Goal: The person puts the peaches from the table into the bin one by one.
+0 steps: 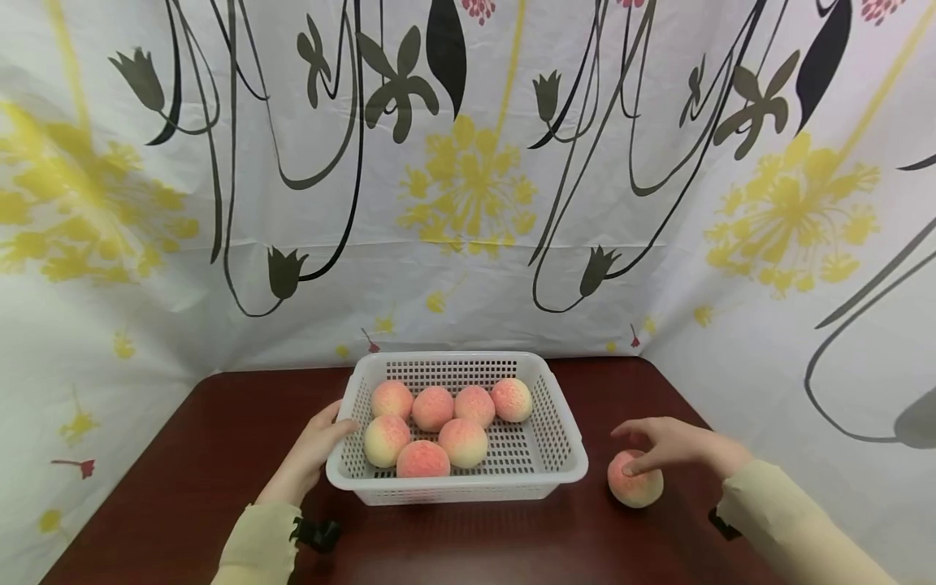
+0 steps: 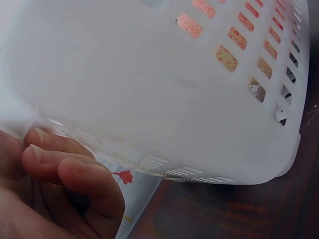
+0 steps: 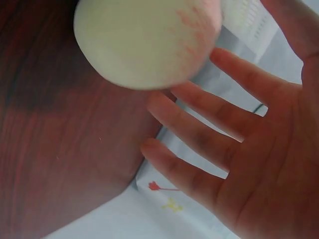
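Note:
A white plastic basket (image 1: 566, 455) with slotted walls holds several pink-and-cream peaches (image 1: 463, 443). My left hand (image 1: 318, 439) grips its left rim, the thumb over the edge and the other fingers outside the wall. Seen in the left wrist view, the fingers (image 2: 89, 174) are curled beside the basket's wall (image 2: 139, 89). To the right of the basket, a single peach (image 1: 634, 487) lies on the table. My right hand (image 1: 669, 443) is over and behind it, thumb overlapping its top. In the right wrist view the fingers (image 3: 199, 139) are spread and nearly straight beside the peach (image 3: 144, 45).
The dark reddish-brown table (image 1: 183, 455) carries the basket near its back edge. A white curtain (image 1: 468, 309) printed with flowers and vines hangs behind the table and along both sides. A dark strap (image 1: 316, 535) sits at the left wrist.

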`<state>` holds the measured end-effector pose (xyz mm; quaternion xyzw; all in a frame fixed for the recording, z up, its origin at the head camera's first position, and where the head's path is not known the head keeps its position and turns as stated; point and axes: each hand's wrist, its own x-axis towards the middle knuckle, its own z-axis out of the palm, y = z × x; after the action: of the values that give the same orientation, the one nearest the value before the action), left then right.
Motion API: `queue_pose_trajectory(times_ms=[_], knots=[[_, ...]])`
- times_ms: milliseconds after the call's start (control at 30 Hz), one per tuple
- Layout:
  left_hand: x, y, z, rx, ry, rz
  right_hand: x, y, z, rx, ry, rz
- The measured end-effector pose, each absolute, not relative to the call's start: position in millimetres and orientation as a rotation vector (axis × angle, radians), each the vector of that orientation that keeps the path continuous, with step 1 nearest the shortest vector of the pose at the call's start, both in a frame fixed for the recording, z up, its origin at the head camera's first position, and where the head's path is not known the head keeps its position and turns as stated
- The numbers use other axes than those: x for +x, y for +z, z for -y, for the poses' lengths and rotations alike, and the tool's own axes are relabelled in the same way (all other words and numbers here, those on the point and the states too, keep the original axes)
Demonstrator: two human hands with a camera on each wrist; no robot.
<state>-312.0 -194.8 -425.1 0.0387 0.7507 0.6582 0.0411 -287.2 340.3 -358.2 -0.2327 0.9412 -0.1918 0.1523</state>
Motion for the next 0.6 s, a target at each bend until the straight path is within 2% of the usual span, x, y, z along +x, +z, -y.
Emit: queue_pose_trajectory(times_ms=[600], knots=[[-309, -424, 195, 0.08, 1.999, -2.326, -289, -381, -336, -0.591, -0.637, -2.519]])
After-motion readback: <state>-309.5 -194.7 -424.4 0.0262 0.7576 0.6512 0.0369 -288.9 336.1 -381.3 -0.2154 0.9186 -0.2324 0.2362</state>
